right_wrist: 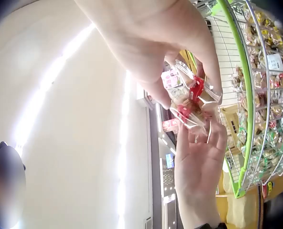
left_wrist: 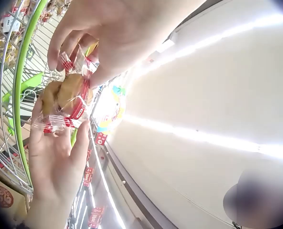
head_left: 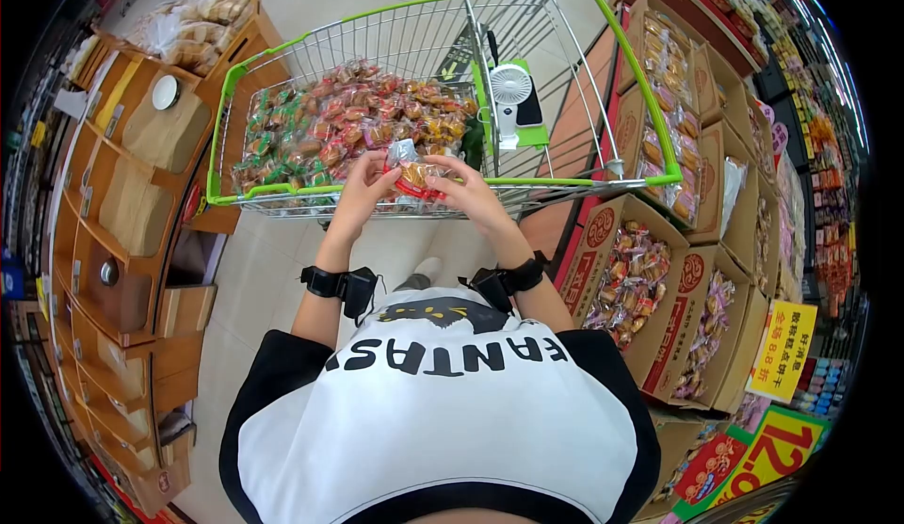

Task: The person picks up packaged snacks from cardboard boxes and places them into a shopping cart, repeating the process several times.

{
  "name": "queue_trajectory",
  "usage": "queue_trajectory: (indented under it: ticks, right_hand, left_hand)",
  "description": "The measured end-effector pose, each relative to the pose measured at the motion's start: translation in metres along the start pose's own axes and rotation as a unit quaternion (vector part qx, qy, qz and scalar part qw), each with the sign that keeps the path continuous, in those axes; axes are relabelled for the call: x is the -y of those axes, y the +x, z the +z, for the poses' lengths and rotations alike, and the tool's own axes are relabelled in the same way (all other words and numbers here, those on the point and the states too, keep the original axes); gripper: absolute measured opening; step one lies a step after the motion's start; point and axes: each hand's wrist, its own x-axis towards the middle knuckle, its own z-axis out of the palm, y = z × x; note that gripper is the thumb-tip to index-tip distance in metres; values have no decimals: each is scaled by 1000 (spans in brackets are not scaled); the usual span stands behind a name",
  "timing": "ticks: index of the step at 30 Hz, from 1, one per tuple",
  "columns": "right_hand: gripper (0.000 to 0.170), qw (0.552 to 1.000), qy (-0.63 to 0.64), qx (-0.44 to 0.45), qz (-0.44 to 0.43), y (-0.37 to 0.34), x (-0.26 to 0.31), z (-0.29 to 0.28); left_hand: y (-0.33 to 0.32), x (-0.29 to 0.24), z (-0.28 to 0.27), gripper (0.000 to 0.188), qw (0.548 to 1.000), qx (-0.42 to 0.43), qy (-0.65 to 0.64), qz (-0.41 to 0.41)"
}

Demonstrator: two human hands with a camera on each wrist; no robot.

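Between both hands, just above the near rim of the shopping cart [head_left: 612, 183], a clear packet [head_left: 412, 177] with red print and brown baked pieces is pinched by its ends. My left hand [head_left: 363, 190] grips one end with thumb and fingers; in the left wrist view this hand [left_wrist: 108, 38] is at the top, over the packet [left_wrist: 72, 95]. My right hand [head_left: 471, 194] pinches the other end, seen also in the right wrist view, where the hand [right_wrist: 165, 43] curls over the packet [right_wrist: 196, 100]. A heap of wrapped snacks [head_left: 348, 124] fills the cart's left part.
A small white fan [head_left: 511, 84] and a dark phone-like object lie on the cart's green child seat [head_left: 535, 136]. Wooden shelving [head_left: 141, 194] stands on the left. Cardboard boxes [head_left: 650, 336] of packaged snacks line the right, with a yellow sign [head_left: 782, 350].
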Motion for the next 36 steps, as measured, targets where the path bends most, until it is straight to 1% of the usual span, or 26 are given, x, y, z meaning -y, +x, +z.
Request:
queue_trajectory:
  ticks: [1,4,5,6,7,9,10,12,15,17,18,19,20,22,23,24,25,26,27,28,29,31,32,34,36]
  right_hand:
    - [39,1000,-2,5,1,6,-5,2]
    - [43,998,26,-50,0,20,-19,15]
    - [43,999,24,-45,1,23,-18,18]
    - [43,998,17,-51,21,26,-17,21]
    - [44,997,11,-58,42,29,-17,25]
    - [46,998,-13,-35,52,42,-22,30]
    - [47,997,-35,-19,59,48,-24,33]
    - [47,997,-51,-5,59,57,-26,39]
    - [46,995,-79,18,55,76,-22,51]
    - [51,997,-58,55,20,91,-11,58]
    - [51,996,-58,58,20,97,-3,63]
    - [54,996,18,82,-39,101,5,68]
    - [57,985,95,105,-96,102,13,71]
    - [59,984,82,107,-114,98,24,74]
    - [60,984,68,106,-130,96,27,73]
    - [57,988,35,88,-121,93,25,72]
    - [57,988,35,88,-122,91,20,67]
    - [55,992,0,89,-92,91,11,60]
    - [54,994,-34,87,-62,92,1,53]
    - [44,994,-17,80,-79,89,-8,50]
    - [44,994,-18,76,-81,89,-15,44]
    - [33,993,0,115,-26,80,-16,37]
    - [26,994,7,101,-27,76,-16,36]
    - [26,994,-2,100,-40,73,-17,32]
    - [25,994,-11,92,-59,69,-14,30]
  left_hand:
    - [-1,1,-3,27,1000,-6,-1,1]
    - [-5,6,-12,24,999,-43,3,9]
    - [-5,11,-18,25,998,-67,14,-17]
    - [-5,17,-23,26,995,-90,25,-43]
    - [-5,23,-28,26,994,-96,25,-43]
    - [-8,32,-35,28,986,-145,47,-62]
    - [-9,34,-37,28,986,-150,46,-64]
    - [-10,34,-43,29,980,-168,34,-100]
    - [-6,28,-59,33,975,-189,38,-108]
    - [2,6,-72,31,975,-195,17,-101]
    - [7,-4,-80,34,978,-200,-3,-62]
    - [11,-12,-87,37,979,-203,-22,-23]
    - [16,-19,-93,37,978,-205,-21,-22]
    - [22,-28,-101,41,956,-247,-23,155]
    - [23,-29,-103,41,956,-248,-22,155]
    - [24,-30,-105,39,947,-296,-37,118]
    - [25,-30,-105,38,935,-342,-52,81]
    - [24,-28,-104,38,935,-341,-51,83]
    - [19,-23,-102,34,946,-322,29,32]
    - [15,-16,-99,31,948,-300,109,-19]
    - [14,-5,-98,31,949,-296,109,-18]
    - [10,11,-96,25,976,-205,43,-57]
    - [8,17,-95,25,977,-201,44,-59]
    - [3,14,-82,18,979,-190,53,-49]
    - [3,11,-71,18,983,-168,61,-36]
